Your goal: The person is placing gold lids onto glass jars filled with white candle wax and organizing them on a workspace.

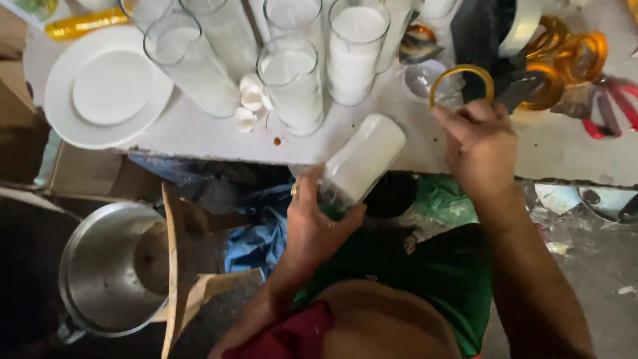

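My left hand (316, 223) grips the base of a tall glass candle jar (362, 159) filled with white wax, tilted so its top leans over the edge of the white table (199, 136). My right hand (478, 146) is closed by the table edge, right of the jar's top, its fingertips pinching something small that I cannot make out. A yellow tape ring (462, 83) lies just beyond its fingers.
Several tall wax-filled glass jars (292, 83) stand on the table, with small white wax pieces (249, 106) beside them. Stacked white plates (106, 90) lie at the left. Yellow tape rolls (571, 60) and red-handled scissors (615, 106) sit at the right. A metal pot (109, 269) stands on the floor.
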